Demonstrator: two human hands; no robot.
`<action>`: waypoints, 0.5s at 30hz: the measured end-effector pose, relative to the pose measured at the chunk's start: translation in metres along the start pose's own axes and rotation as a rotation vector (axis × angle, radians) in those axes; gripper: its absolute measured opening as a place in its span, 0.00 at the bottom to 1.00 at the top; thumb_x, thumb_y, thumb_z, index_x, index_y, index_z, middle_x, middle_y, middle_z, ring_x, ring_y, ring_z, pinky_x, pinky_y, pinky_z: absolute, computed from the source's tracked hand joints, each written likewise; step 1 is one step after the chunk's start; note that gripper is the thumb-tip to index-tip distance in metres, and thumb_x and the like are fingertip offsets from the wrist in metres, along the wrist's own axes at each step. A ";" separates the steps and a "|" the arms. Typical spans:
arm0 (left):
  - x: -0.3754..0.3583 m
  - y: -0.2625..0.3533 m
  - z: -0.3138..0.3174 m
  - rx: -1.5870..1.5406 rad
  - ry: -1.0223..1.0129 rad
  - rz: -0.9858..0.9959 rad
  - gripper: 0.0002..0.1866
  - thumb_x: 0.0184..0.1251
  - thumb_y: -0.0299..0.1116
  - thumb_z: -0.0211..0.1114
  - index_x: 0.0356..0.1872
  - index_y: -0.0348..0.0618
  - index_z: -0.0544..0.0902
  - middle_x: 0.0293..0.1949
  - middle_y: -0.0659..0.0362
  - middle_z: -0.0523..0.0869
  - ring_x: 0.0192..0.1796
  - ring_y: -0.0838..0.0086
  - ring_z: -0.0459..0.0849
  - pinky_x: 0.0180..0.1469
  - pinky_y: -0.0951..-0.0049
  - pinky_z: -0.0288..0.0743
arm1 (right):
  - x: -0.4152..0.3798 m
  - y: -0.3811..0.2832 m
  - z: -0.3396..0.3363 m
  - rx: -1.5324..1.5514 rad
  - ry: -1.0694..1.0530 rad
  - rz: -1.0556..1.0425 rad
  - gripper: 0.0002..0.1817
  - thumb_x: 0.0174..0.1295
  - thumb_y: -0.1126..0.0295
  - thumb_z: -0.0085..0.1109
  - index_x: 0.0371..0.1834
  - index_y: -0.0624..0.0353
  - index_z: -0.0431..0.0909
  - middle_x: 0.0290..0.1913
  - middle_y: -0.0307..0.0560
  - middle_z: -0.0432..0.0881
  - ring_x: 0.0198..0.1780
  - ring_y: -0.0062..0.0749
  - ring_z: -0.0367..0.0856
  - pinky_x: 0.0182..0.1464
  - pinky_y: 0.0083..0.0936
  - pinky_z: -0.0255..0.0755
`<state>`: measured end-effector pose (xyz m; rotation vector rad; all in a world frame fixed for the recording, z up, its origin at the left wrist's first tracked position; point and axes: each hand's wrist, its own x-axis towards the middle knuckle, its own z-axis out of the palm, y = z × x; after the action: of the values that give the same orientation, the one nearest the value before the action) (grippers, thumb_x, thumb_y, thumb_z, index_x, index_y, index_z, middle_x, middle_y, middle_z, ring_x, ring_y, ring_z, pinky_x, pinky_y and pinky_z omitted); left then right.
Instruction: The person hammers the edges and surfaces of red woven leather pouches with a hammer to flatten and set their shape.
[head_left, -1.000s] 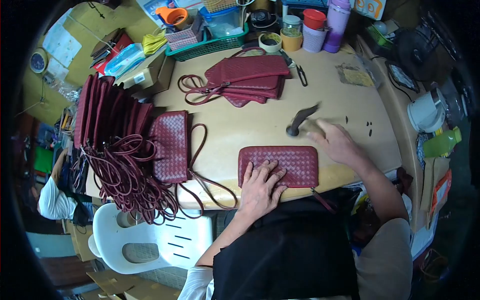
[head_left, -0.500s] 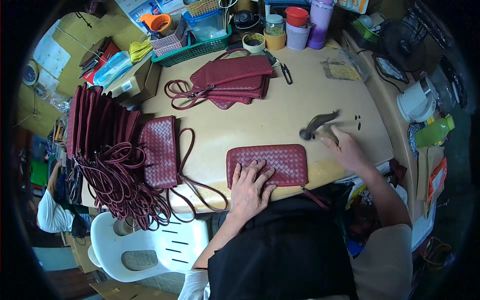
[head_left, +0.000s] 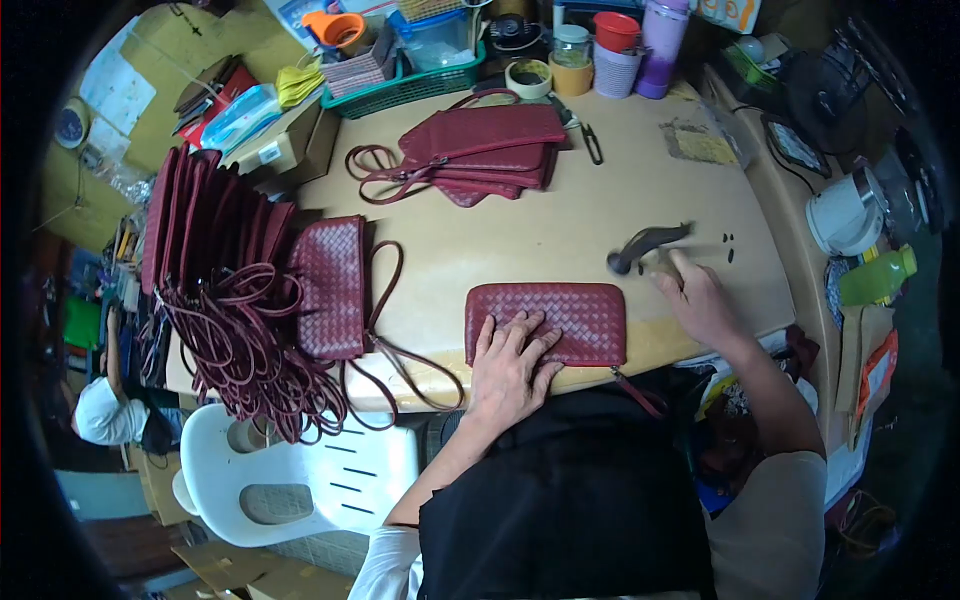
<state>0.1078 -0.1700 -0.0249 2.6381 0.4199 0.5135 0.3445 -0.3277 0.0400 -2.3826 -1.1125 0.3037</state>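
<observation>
While the left hand [head_left: 512, 366] lies open and flat on a woven maroon wristlet wallet [head_left: 580, 320] at near edge of desk [head_left: 480, 235], right hand [head_left: 700, 302] closed round a blurred hammer [head_left: 655, 239], beyond wallet's far right corner. More maroon pouches [head_left: 490, 132] stacked far side.

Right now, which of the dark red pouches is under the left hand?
The rectangular woven dark red pouch nearest the black cloth: the left hand rests on it. The pouches stacked behind and those gathered at left touch no hand.
</observation>
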 end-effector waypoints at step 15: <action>0.000 -0.003 -0.001 -0.036 0.001 0.023 0.21 0.63 0.44 0.68 0.56 0.51 0.82 0.61 0.55 0.78 0.66 0.59 0.73 0.72 0.48 0.58 | 0.074 -0.115 0.050 -0.010 -0.289 -0.211 0.25 0.69 0.49 0.54 0.49 0.64 0.76 0.43 0.68 0.82 0.49 0.62 0.81 0.52 0.49 0.72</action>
<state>0.1069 -0.1675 -0.0254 2.6110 0.3770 0.5249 0.2965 -0.1908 0.0569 -2.2525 -1.4844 0.5822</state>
